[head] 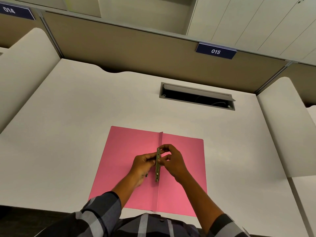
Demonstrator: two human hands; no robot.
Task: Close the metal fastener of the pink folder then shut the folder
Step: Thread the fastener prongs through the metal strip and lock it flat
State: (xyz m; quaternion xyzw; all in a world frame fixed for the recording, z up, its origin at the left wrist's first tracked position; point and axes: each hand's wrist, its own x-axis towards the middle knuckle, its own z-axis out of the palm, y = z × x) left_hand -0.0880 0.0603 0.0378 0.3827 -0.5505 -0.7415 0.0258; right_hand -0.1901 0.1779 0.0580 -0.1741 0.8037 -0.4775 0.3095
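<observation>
A pink folder lies open and flat on the white desk, its spine fold running away from me down the middle. A long brass metal fastener lies along that fold. My left hand pinches the fastener's middle from the left side. My right hand comes from the right, with its fingertips on the strip's upper end and middle. Both hands touch the fastener, and the strip's lower end shows bare below them.
The white desk has an open grey cable hatch behind the folder. Curved white side panels stand at left and right. A tan partition with a blue sign reading 015 closes off the back.
</observation>
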